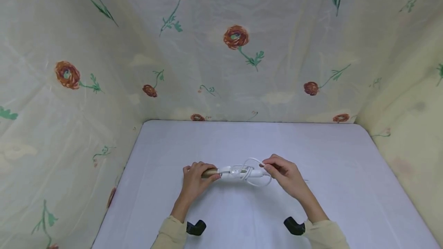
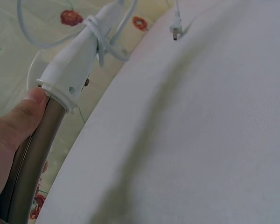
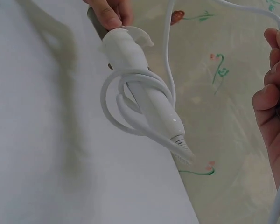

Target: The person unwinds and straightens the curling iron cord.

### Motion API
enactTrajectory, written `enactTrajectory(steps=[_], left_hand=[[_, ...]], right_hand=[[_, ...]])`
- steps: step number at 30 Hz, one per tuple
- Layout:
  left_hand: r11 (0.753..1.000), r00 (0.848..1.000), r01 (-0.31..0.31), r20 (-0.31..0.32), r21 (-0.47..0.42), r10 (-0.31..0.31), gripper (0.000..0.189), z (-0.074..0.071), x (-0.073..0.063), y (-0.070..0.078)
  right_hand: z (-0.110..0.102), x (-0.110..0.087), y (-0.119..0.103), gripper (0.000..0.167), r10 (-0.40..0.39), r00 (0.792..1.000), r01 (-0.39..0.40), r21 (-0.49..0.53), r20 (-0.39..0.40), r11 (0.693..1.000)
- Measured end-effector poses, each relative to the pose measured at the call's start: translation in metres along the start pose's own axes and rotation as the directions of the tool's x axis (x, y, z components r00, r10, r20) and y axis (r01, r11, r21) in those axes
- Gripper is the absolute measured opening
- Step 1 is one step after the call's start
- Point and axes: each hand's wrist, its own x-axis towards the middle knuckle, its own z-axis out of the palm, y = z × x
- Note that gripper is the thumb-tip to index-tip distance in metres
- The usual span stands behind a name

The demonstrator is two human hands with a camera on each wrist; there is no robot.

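A curling iron with a white handle (image 1: 257,173) and a bronze barrel (image 2: 41,144) is held above the white table. My left hand (image 1: 194,181) grips the barrel close to the handle, its thumb lying along the metal in the left wrist view. The white cord (image 3: 168,51) is looped round the handle. To the right, my right hand (image 1: 286,175) pinches a length of that cord between thumb and fingers, drawn off from the handle. The cord's plug (image 2: 176,31) shows at the top of the left wrist view, low over or on the table.
The table (image 1: 256,137) has a white cover and rounded far corners. Cloth with a flower print (image 1: 221,83) hangs behind it and on both sides. Black angled pieces (image 1: 196,228) stick out by both sleeves.
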Motion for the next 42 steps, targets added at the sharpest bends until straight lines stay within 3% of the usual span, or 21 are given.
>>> enactTrajectory(steps=[10,16,23,28,37,42], left_hand=[[1.0,0.998,-0.023,0.049,-0.015,0.024,0.036,0.002,-0.002,-0.001],[0.999,0.996,-0.022,0.089,-0.049,0.026,0.036,0.0,-0.001,0.0],[0.998,0.992,-0.029,0.118,-0.063,0.036,0.036,-0.002,0.0,0.0],[0.997,0.99,-0.027,0.136,-0.072,0.037,0.036,-0.002,0.001,-0.001],[0.997,0.992,-0.033,0.123,-0.068,0.041,0.035,-0.002,-0.001,-0.002],[0.997,0.994,-0.051,0.097,-0.061,0.057,0.036,-0.001,-0.001,-0.002]], right_hand=[[-0.007,0.022,-0.001,0.014,0.015,0.998,-0.016,-0.014,-0.069,1.0],[-0.009,0.029,0.004,0.013,0.068,0.988,-0.08,-0.08,-0.14,0.994],[-0.009,0.032,0.015,0.014,0.159,0.956,-0.19,-0.106,-0.245,0.976],[-0.009,0.031,0.026,0.014,0.177,0.931,-0.219,-0.099,-0.32,0.971],[-0.007,0.02,0.082,0.021,0.295,0.878,-0.384,-0.188,-0.376,0.904],[-0.002,0.012,0.095,0.019,0.351,0.85,-0.463,-0.238,-0.394,0.854]])
